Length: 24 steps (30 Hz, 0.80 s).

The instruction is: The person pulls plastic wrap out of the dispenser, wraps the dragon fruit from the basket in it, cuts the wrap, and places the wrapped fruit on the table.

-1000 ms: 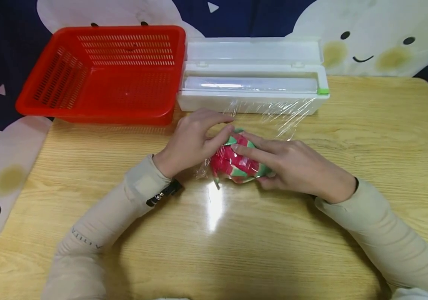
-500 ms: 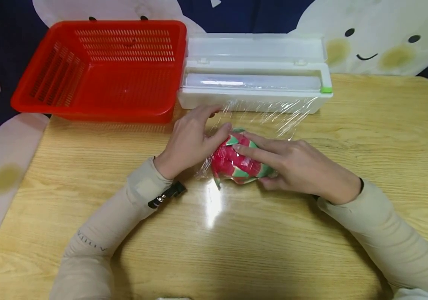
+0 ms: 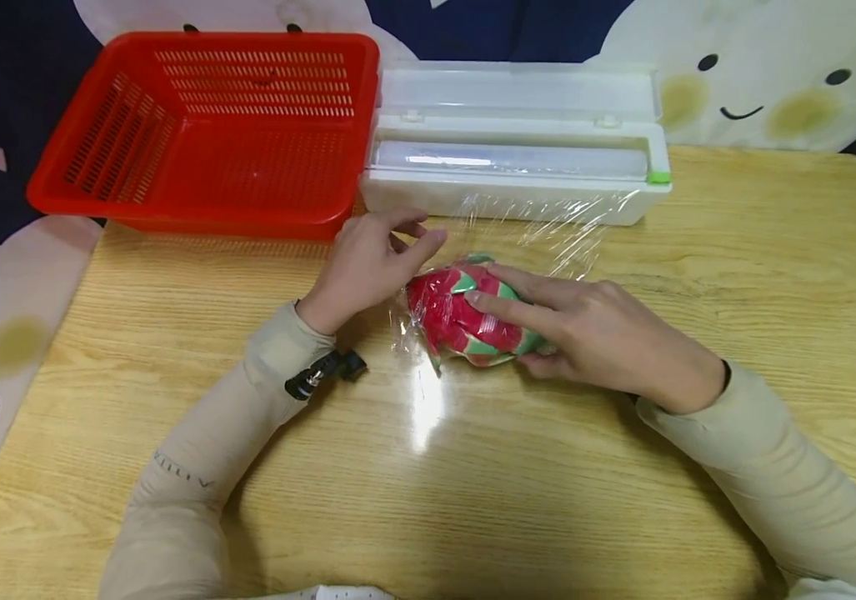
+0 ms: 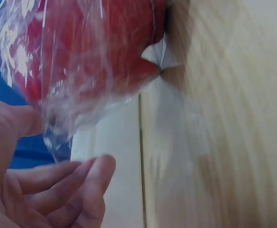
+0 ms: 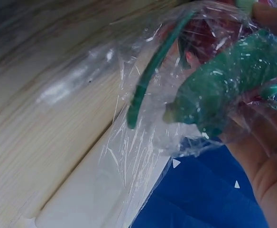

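A red dragon fruit (image 3: 446, 304) with green scales lies on the table inside clear cling film, its surface shiny and creased. My right hand (image 3: 596, 333) holds it from the right, with fingers over its top and the thumb low at the near side. To the left of the fruit is my left hand (image 3: 367, 262), thumb and fingers apart. In the left wrist view, a loose end of cling film (image 4: 58, 142) hangs between that thumb and the fingers; contact is unclear. More film stretches from the fruit to the white dispenser box (image 3: 503, 200), whose lid stands up.
A red plastic basket (image 3: 337, 221) stands at the back left, against the dispenser. Inside the dispenser lies the film roll (image 3: 518, 160), and a green slider (image 3: 658, 177) sits at its right end. Behind the wooden table (image 3: 473, 517) hangs a patterned cloth (image 3: 473, 29).
My left hand has drawn back leftward from the fruit, and its thumb has come away from the fruit's left end. The right hand keeps its hold on the dragon fruit.
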Available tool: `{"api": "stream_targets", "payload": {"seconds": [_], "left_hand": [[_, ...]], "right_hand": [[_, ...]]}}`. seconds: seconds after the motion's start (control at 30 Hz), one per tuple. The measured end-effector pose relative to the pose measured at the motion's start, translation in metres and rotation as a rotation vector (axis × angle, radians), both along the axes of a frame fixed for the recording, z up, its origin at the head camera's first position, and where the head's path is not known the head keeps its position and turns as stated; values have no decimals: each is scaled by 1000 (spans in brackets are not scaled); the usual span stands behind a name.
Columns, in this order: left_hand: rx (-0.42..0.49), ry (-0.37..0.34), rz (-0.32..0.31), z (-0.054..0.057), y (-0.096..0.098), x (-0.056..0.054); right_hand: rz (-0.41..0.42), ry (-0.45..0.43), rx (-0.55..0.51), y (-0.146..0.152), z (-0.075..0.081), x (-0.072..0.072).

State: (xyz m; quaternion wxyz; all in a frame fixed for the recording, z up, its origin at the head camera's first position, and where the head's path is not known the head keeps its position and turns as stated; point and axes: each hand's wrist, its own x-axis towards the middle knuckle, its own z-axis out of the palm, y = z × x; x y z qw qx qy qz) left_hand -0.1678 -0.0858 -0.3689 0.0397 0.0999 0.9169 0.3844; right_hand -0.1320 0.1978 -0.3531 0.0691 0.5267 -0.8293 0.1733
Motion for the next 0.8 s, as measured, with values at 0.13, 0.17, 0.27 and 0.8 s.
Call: {"api": "stream_targets", "payload": {"seconds": [0.13,0.17,0.27,0.8], "left_hand": [[-42,2,-2,1,-4,-2],[-48,0,-3,1,-4,-2],[-56,9,-7,1,-6,-2],[-192,145,-61,-8,-6,-3]], "right_hand": [[-1,7,4,0,0,0],[0,7,3,0,0,0],[5,9,-3,0,0,1],[6,14,6,-1,0,1]]}}
